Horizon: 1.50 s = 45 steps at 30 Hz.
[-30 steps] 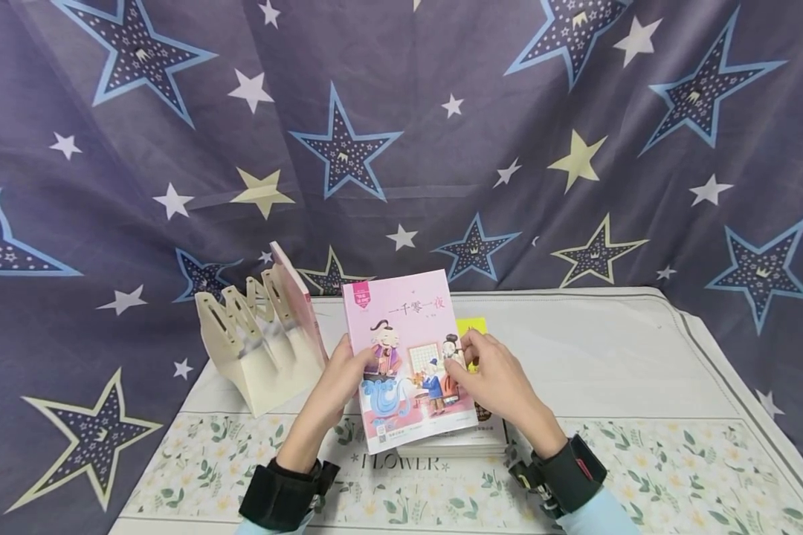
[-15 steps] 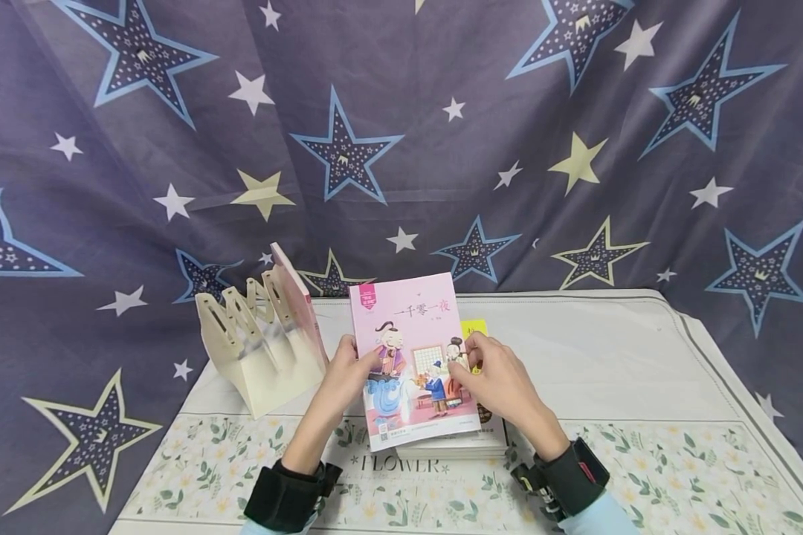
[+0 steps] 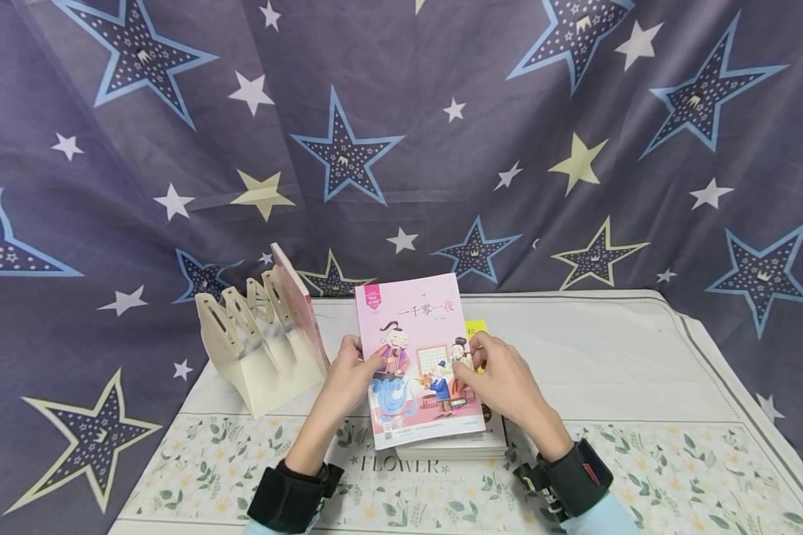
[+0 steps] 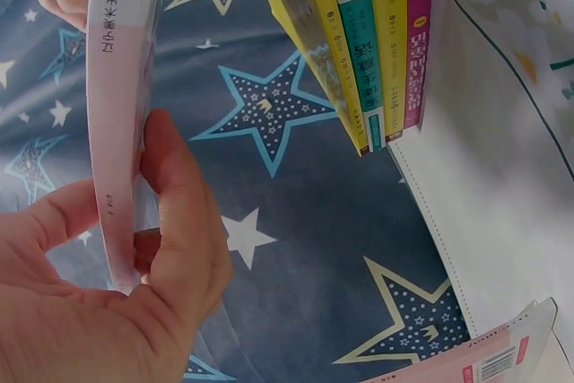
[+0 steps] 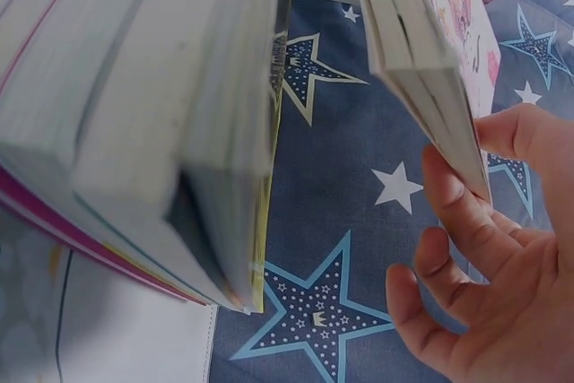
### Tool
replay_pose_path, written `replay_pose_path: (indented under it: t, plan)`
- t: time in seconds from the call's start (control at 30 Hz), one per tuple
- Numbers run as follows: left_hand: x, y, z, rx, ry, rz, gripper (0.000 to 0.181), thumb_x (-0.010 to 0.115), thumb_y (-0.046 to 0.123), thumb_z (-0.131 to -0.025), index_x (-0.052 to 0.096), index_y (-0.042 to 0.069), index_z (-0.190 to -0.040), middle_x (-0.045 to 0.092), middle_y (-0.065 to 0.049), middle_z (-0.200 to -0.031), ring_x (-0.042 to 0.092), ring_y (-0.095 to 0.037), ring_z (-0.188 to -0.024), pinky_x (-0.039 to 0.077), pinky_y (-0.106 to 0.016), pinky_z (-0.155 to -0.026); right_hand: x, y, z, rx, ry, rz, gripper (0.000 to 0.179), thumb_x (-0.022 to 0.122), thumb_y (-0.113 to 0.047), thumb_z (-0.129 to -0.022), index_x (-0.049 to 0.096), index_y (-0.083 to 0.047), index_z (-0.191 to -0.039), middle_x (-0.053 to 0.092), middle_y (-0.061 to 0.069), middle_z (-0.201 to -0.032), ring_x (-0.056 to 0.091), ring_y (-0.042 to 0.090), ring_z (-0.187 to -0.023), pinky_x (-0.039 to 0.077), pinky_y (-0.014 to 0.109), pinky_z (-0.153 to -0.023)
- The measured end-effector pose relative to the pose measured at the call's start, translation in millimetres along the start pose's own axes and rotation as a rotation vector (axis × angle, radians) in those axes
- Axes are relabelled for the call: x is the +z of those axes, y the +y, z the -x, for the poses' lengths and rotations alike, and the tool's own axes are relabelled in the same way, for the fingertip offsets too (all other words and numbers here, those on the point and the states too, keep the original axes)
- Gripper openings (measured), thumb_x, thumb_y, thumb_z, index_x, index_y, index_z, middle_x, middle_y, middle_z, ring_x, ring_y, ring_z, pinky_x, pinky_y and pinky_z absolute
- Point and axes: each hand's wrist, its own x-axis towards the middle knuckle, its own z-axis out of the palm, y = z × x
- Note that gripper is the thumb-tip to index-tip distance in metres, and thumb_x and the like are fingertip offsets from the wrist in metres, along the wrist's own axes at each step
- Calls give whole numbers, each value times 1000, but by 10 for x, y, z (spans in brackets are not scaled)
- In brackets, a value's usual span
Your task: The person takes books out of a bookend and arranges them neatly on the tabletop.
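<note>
A pink picture-covered book is held up by both hands, its cover facing the head camera. My left hand grips the left edge, thumb over the cover. In the left wrist view the fingers of this hand wrap behind the pale spine. Across from it, my right hand pinches the right edge between thumb and fingers; the right wrist view shows this hand at the page edges. Beneath the held book lies a stack of books, partly hidden, with yellow, green and magenta spines in the left wrist view.
A cream slotted bookstand stands on the left of the table, with another pink book upright at its right side. A flower-print cloth covers the table. Behind hangs a dark star-patterned curtain.
Both hands have shifted the pink book slightly to the right, and it stands a little straighter. The grip on it, the stack and the bookstand look the same.
</note>
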Motion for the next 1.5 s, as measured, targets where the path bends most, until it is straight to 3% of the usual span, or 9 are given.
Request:
replay_pose_path:
  t: [0.47,0.9,1.23,1.5]
  plan:
    - [28,-39,-21,34,44,-119,38,72,17,-95,53,-4,-120,58,-9,-92,51,-19,-74,43,-30,-65,-41,17,7,32,-29,13,23,76,-28,-94,64,-10,-100,58,-1,-77,50,17,-62,40,34,-57]
    - [102,-30,-57,39,26,-113,38,72,15,-96,52,-4,-122,55,-10,-95,51,-22,-80,44,-35,-73,-104,26,22,58,-34,32,23,76,-26,-93,63,-9,-99,56,-1,-72,48,17,-58,36,33,-55]
    - [156,-36,-82,57,17,-110,36,71,12,-96,53,-6,-121,56,-9,-92,51,-19,-77,43,-30,-66,-129,59,11,61,-36,54,21,75,-26,-93,60,-12,-94,53,-2,-67,46,16,-56,36,33,-55]
    - [198,-29,-94,52,9,-114,35,69,11,-96,55,-7,-123,58,-13,-102,56,-21,-81,47,-31,-67,-152,78,18,61,-33,79,20,75,-25,-91,59,-13,-91,52,-3,-65,46,16,-56,35,33,-55]
